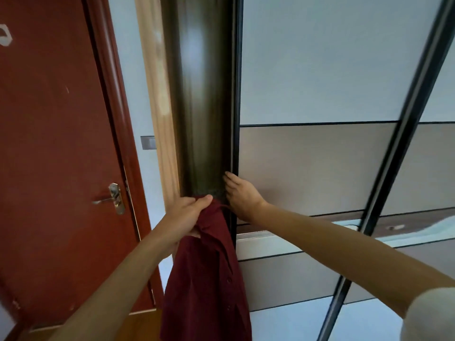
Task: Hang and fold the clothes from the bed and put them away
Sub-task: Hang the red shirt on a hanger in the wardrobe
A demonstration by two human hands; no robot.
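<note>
Dark red button-front shirt, woven cloth, collar uppermost: hangs bunched and lengthwise from the left hand, in front of the lower part of the wardrobe opening and just beside the sliding door's edge. Buttons visible down its front.

Left hand: closed on the shirt's collar end, thumb pressed over the top of the cloth, fingers curled beneath it.

Right hand: not gripping; fingers fairly straight, laid against the dark frame strip at the sliding door's left edge, level with the top of the shirt. A pale sleeve covers the upper arm.

Sliding wardrobe door, pale grey and taupe panels divided by thin dark bars: fills the right half of the view.

Wardrobe opening, dark and blurred: narrow vertical gap between the door's edge and a light wood side panel.

Red-brown room door with metal lever handle: far left.

Grey wall switch: between room door and side panel.
</note>
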